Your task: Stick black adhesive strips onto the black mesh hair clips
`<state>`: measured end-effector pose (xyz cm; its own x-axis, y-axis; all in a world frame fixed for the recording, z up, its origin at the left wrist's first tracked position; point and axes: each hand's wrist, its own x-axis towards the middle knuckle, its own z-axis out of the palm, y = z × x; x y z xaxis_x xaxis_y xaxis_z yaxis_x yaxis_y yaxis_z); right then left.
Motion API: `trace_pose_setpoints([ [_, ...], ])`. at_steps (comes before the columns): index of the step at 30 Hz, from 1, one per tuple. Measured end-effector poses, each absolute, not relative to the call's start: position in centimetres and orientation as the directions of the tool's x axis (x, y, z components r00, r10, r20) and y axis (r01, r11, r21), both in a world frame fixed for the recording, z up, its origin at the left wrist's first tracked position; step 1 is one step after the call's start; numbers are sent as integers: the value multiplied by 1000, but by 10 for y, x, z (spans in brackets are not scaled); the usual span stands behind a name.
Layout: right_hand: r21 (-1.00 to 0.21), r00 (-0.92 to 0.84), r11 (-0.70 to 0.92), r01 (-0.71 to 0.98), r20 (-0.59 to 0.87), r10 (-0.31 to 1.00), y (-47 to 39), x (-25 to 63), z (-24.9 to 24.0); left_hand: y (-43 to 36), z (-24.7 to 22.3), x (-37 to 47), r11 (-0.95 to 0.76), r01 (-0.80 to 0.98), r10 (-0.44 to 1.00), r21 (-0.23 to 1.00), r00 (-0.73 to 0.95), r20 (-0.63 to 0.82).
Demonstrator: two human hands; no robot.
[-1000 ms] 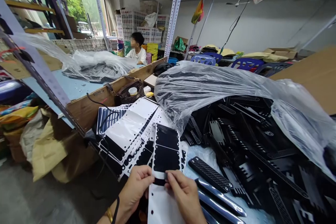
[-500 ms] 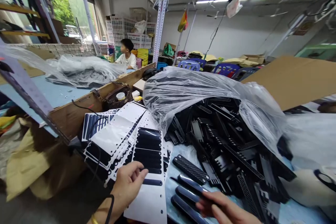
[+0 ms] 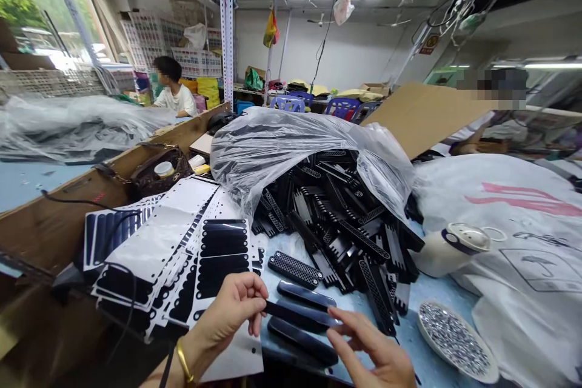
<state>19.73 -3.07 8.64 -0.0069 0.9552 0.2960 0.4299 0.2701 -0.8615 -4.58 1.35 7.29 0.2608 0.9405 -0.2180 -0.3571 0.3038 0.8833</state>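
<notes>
My left hand pinches one end of a thin black sticker strip, which stretches right over glossy black oblong handle pieces lying side by side on the blue table. At the strip's far end is my right hand, thumb and forefinger apart, fingertips close to the middle piece. Partly behind my left hand lies a white backing sheet with rows of black strips. A black piece with a textured grid face rests just beyond the handle pieces.
Clear plastic covers part of a heap of black toothed pieces. More strip sheets are stacked at left, beside a brown bag. At right are a dish of small silvery parts, a pale jug and a white sack.
My left hand has moved from the sheet toward the handle pieces, now with a black strip in its fingers. The right hand stays by these pieces. My view has turned right.
</notes>
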Motion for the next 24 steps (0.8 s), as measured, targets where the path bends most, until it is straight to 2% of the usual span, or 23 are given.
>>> trace_pose_setpoints([
  [2,-719,-141,434,543,432,891,-20,200,95,20,73,-41,290,-335,942,896,263,-206],
  [4,-611,-254,568,552,525,812,-12,199,100,24,77,-35,288,-321,939,902,278,-201],
  [7,-518,-333,657,548,586,739,-6,194,102,30,86,-30,292,-285,930,913,307,-202],
  [14,-440,-362,665,604,592,720,3,203,101,44,92,-21,307,-227,914,924,342,-219],
  [18,-388,-377,652,652,580,722,12,211,103,53,86,-14,288,-173,924,942,308,-226],
  [24,-470,-341,577,668,495,799,18,218,112,62,89,-8,296,-169,925,940,295,-238],
])
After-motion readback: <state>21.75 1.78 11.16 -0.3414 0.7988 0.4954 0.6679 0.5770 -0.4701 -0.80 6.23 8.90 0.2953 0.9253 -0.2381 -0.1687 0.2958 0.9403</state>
